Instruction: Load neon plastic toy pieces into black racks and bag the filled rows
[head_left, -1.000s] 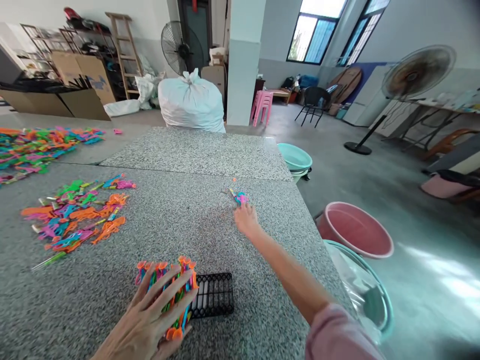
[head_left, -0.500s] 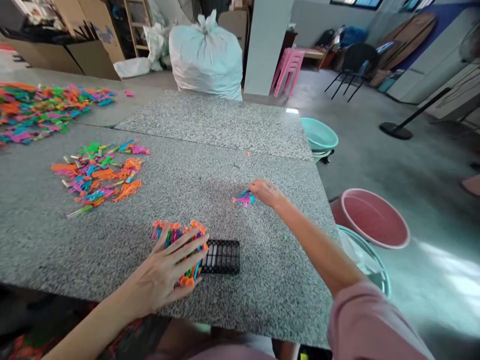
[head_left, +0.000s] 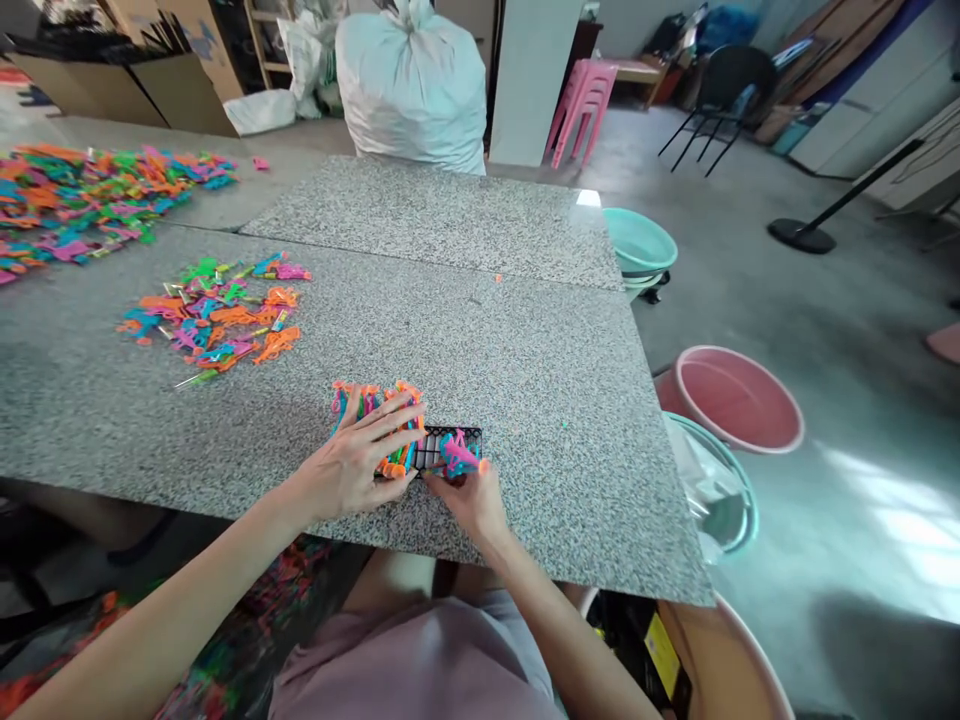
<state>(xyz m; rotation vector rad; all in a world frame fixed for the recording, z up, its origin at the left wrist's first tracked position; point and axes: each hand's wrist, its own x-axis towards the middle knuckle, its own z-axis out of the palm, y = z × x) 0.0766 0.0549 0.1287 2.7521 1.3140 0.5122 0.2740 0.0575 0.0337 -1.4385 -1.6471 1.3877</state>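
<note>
the black rack (head_left: 430,456) is set toward the near edge of the speckled table (head_left: 540,370) and is taken as the clock centre. at 9 o'clock, the packed row of coloured plastic pieces (head_left: 409,391) is covered by the left hand (head_left: 351,465); its fingers are spread across the row, with the thumb laid along the near side. whether pressure is applied cannot be told. at 3 o'clock, the pink and blue pieces (head_left: 459,453) are pinched by the right hand (head_left: 478,502) and held at the rack's uncovered end. a loose pile (head_left: 234,314) is located at 10 o'clock, with a larger heap (head_left: 82,205) farther out in the same direction. a white sack (head_left: 412,95) is stood at 12 o'clock, beyond the table.
</note>
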